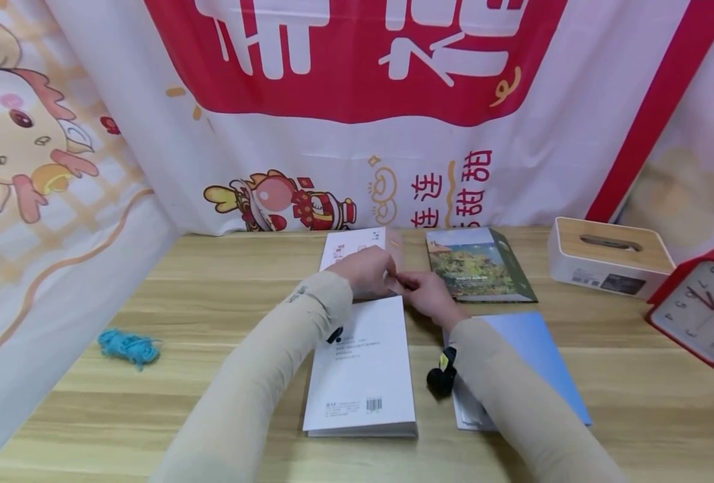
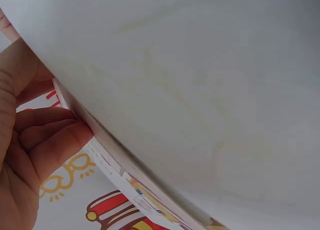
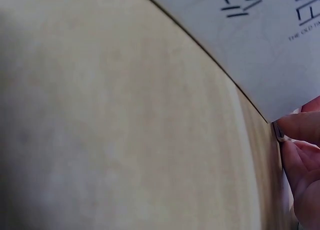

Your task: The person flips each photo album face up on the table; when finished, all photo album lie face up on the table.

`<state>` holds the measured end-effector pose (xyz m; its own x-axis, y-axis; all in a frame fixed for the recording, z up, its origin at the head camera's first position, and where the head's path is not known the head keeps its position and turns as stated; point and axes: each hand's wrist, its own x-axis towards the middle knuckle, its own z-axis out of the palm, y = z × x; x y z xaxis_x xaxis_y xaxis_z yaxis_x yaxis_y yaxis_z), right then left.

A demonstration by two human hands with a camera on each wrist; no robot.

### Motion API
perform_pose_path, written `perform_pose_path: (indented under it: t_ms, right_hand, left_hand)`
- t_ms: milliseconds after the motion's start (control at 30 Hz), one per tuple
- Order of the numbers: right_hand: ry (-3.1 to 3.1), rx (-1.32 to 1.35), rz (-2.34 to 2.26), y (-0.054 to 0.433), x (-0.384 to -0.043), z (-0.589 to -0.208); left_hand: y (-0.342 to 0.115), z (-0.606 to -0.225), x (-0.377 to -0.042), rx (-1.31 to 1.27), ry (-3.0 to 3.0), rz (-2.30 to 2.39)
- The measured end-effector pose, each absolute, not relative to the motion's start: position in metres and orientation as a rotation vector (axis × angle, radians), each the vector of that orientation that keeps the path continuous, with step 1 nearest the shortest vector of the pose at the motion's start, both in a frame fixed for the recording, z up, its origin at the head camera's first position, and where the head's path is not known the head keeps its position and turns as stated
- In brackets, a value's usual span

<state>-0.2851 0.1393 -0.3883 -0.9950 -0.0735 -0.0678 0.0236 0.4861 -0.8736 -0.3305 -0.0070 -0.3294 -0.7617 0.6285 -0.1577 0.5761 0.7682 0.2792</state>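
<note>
Both hands meet at the near edge of a white and pink book (image 1: 357,243) at the middle back of the table. My left hand (image 1: 365,268) pinches the book's edge between thumb and fingers; the left wrist view shows the fingertips on a thin edge beside a broad white sheet (image 2: 200,90). With thumb and finger, my right hand (image 1: 432,295) pinches the corner of the book's pale cover (image 3: 270,75), which carries dark lettering. Just in front lies a white book (image 1: 363,376) with a barcode, partly under the left sleeve.
A photo album (image 1: 471,268) lies at the back right, a blue-covered book (image 1: 531,355) under the right forearm. Further right stand a tissue box (image 1: 610,255) and a red clock (image 1: 703,305). Blue yarn (image 1: 129,347) lies at left on the wooden table (image 1: 236,268).
</note>
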Motion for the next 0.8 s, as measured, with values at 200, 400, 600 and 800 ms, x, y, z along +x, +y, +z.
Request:
perform_pose_path:
  t_ms: [200, 400, 600, 800]
  right_hand:
    - [2.592, -0.038, -1.557, 0.138, -0.285, -0.387]
    - [2.597, -0.055, -1.557, 0.138, -0.285, -0.388]
    - [2.589, -0.018, -1.571, 0.140, -0.285, -0.385]
    - [2.513, -0.005, -1.655, 0.144, -0.284, -0.377]
  left_hand:
    - [-0.008, -0.328, -0.332, 0.971, 2.697, 0.315]
    - [-0.010, -0.327, -0.329, 0.973, 2.726, 0.335]
    - [-0.013, -0.323, -0.329, 0.945, 2.750, 0.411]
    - [-0.014, -0.315, -0.331, 0.948, 2.750, 0.460]
